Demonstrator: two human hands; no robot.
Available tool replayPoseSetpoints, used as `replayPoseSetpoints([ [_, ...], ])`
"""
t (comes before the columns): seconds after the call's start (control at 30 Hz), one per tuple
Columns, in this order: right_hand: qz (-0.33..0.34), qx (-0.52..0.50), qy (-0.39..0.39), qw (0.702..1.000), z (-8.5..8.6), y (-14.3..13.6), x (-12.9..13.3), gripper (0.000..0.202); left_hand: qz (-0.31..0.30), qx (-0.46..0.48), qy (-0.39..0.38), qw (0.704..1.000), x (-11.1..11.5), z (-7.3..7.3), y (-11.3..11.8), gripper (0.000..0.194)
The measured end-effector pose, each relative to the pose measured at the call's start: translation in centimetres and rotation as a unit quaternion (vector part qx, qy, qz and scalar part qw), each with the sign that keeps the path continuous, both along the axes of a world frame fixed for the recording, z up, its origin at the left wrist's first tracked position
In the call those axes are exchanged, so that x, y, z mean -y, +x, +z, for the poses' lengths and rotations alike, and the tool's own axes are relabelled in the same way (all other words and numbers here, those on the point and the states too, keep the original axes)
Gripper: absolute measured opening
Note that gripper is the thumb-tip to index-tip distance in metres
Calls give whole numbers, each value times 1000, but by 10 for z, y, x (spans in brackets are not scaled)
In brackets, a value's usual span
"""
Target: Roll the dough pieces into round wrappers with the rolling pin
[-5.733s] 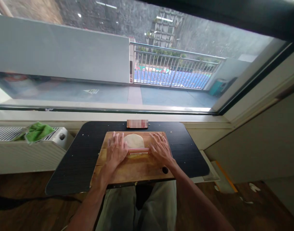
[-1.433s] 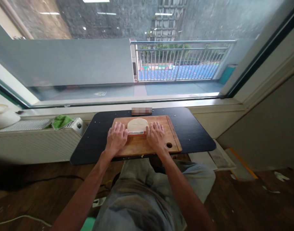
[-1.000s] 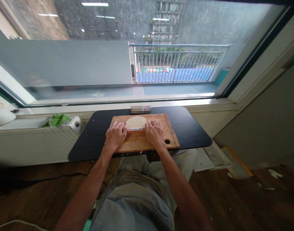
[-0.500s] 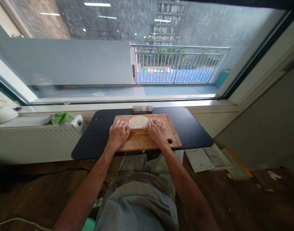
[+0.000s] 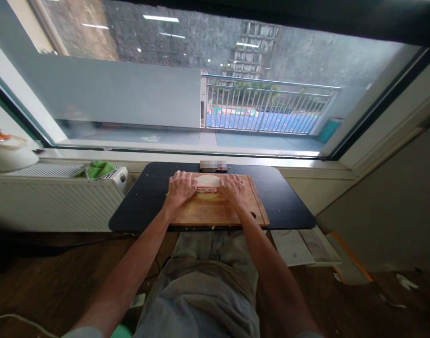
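A flat, pale round of dough (image 5: 208, 180) lies on the wooden cutting board (image 5: 200, 213). Across it runs a rolling pin (image 5: 207, 190) with a red and white label, so dough shows both beyond the pin and on the near side. My left hand (image 5: 182, 187) grips the pin's left end, and my right hand (image 5: 233, 188) grips its right end. Fingers of both hands are curled over and mostly cover the ends. The board has a dark hole (image 5: 253, 215) near its right front corner, partly behind my right wrist.
The board rests on a small black table (image 5: 288, 206) below the window. A small blurred object (image 5: 213, 165) sits at the table's back edge. On the left, a green cloth (image 5: 99, 170) and a white container (image 5: 10, 155) are on the radiator (image 5: 59, 202). Flat panels (image 5: 294, 246) lie right of the table.
The rolling pin, held in both hands, has moved forward from the dough's near edge onto it. Dough now shows in front of the pin. The camera view has shifted and tilted slightly.
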State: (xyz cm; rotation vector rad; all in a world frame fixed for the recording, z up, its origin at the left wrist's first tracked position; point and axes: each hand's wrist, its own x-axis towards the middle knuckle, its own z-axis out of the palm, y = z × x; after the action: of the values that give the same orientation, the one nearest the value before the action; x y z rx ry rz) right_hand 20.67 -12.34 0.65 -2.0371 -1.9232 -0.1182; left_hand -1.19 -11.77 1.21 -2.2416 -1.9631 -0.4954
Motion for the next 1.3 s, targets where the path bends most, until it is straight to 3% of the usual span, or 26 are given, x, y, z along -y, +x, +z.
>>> replayPoseSetpoints([
  [0.63, -9, -5, -22, 1000, 2, 1, -34, 38, 11, -10, -4, 1000, -23, 3, 1, 49],
  [0.83, 5, -13, -22, 1000, 13, 3, -39, 42, 2, -14, -26, 1000, -45, 5, 2, 51],
  [1.07, 14, -4, -65, 998, 23, 6, -53, 46, 9, 18, -80, 997, -77, 17, 7, 48],
  [1.3, 59, 24, -78, 995, 22, 7, -47, 42, -14, 13, -58, 998, -70, 11, 3, 47],
])
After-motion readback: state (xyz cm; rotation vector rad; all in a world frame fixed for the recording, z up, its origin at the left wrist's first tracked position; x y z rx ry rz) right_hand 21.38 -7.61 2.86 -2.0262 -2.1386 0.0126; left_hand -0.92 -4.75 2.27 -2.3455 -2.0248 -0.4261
